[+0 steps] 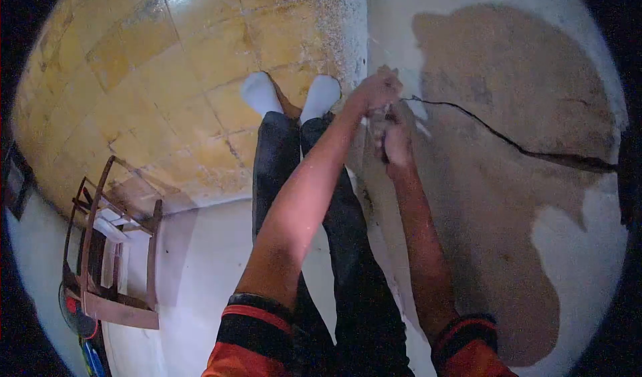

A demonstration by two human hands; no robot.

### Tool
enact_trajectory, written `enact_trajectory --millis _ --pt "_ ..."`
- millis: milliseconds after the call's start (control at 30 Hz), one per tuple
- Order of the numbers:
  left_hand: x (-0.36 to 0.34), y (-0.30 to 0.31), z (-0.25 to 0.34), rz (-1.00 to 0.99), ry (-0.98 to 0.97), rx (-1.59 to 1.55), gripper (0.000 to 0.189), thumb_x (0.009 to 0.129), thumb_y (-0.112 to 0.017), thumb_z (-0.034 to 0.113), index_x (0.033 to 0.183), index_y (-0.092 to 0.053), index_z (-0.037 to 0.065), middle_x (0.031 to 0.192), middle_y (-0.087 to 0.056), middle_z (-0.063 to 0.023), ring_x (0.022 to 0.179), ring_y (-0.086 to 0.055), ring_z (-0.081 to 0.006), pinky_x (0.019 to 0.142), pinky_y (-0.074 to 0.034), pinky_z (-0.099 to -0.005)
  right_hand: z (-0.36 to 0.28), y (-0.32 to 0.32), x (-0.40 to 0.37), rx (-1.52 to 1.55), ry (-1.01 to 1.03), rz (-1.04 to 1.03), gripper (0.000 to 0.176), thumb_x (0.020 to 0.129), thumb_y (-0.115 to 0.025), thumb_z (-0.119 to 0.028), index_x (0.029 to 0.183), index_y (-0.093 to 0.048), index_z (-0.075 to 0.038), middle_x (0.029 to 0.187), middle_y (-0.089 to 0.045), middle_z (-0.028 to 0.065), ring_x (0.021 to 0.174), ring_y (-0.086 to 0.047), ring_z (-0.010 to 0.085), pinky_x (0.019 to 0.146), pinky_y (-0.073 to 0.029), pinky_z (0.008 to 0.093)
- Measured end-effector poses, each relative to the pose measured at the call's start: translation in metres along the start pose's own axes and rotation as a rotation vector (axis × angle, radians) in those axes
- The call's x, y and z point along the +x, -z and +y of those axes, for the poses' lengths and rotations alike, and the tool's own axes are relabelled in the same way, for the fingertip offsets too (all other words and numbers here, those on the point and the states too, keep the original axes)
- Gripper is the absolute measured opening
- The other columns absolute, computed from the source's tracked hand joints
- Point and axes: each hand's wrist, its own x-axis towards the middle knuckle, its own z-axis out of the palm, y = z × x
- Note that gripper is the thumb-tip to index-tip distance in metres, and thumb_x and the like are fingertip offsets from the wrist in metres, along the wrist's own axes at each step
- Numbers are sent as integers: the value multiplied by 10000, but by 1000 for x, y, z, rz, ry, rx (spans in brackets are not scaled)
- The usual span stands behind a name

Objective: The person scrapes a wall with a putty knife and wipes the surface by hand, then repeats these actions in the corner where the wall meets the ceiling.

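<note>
My left hand [378, 90] is closed near the wall, its fingers bent around something mostly hidden, by the thin end of a black cable [485, 124]. The cable stretches from my hands to the right across the wall. Just below, my right hand [398, 143] is wrapped around a small tool with a dark handle [384, 151]. Its upper end points up toward my left hand, and its kind is too blurred to make out. Both hands are close together, almost touching.
A wooden chair frame [120, 243] stands at the left, with a racket [77, 317] beside it. My feet in white socks [321, 97] are on yellow floor tiles [167, 103]. The pale wall [575, 236] at the right carries a large shadow.
</note>
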Motion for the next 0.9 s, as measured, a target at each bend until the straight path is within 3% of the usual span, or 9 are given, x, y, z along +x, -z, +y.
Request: enact_trajectory --millis 133,200,300,333,433,500,600,767,900 --pt "-36 25 2 387 548 -504 514 885 -564 468 1008 -641 -26 809 -674 -231 844 -672 -375 771 -511 -470 52 29 -32 -320 -105 9 263 922 -531 -234 1137 -567 -87 612 -479 4 477 -464 110 435 -388 288" --pt "-40 63 49 486 537 -635 532 893 -543 475 1025 -640 -32 724 -673 -212 793 -669 -403 754 -514 -477 72 27 -61 -289 35 46 331 913 -553 -241 1195 -552 -68 585 -471 11 450 -456 120 442 -412 307" --pt "-8 57 93 495 266 -335 563 932 -487 483 1055 -629 -48 874 -671 -243 888 -657 -401 785 -509 -456 102 27 -73 -329 -178 -86 454 908 -565 -245 1317 -491 -62 741 -568 74 613 -556 192 624 -491 356" --pt "10 42 107 411 333 -365 567 950 -467 475 1105 -599 -53 993 -637 -271 963 -634 -398 835 -491 -437 127 28 -69 -483 39 -138 489 909 -566 -248 1347 -461 -58 848 -575 100 725 -560 215 712 -474 373" --pt "26 -1 159 675 268 -872 606 985 -440 442 1333 -429 -54 1306 -478 -325 1188 -523 -390 1002 -394 -412 156 27 -73 -570 304 -175 496 908 -569 -245 1352 -454 -55 873 -570 105 749 -554 220 729 -466 373" --pt "4 -3 180 472 50 -1177 689 993 -439 412 1445 -240 -69 1393 -399 -326 1305 -406 -402 1096 -286 -420 157 23 -80 -530 306 -169 502 907 -571 -243 1355 -450 -54 889 -567 108 766 -550 223 740 -460 373" --pt "-23 -24 225 735 42 -514 659 999 -435 372 1450 -236 -66 1446 -326 -320 1380 -290 -393 1132 -225 -421 156 17 -85 -502 318 -175 509 906 -574 -240 1360 -443 -51 914 -561 113 790 -543 228 756 -453 373" --pt "30 -16 160 617 186 -789 592 1000 -436 317 1427 -291 -66 1486 -275 -291 1417 -197 -400 1157 -153 -431 142 18 -84 -498 338 -172 523 903 -578 -236 1369 -432 -47 955 -552 122 831 -533 236 784 -439 373" --pt "10 -1 206 672 179 -805 557 1007 -404 315 1394 -345 -82 1478 -288 -291 1400 -218 -425 1152 -168 -429 137 21 -80 -513 354 -171 534 902 -582 -232 1375 -422 -44 988 -545 128 863 -524 243 807 -429 374"
